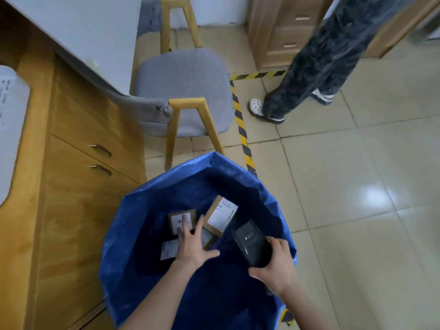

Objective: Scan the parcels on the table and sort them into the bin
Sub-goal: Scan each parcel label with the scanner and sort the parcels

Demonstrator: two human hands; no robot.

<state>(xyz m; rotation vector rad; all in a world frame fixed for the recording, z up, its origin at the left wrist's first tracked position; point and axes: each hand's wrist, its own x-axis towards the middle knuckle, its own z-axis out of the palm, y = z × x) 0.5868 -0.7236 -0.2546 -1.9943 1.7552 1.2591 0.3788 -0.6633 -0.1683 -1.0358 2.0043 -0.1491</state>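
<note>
Held right grip [276, 265] round scanner [252, 244], left grip [192, 246] splayed empty over binned parcels [221, 216]; drop step, seemingly; next: fetching another parcel.

Crinkling as shiny blue plastic around the bin [133, 234]. Showing matt cardboard on the parcels [220, 216]. Gleaming glossy across floor tiles [357, 186].

Setting is logged as an office-type room with a marked-off work zone. Noted: light wooden desk with two handled drawers [78, 129], grey padded chair on wooden legs [183, 89], wooden drawer cabinet [285, 32], glossy beige floor tiles [345, 186] crossed by yellow-and-black striped tape [240, 125].
</note>
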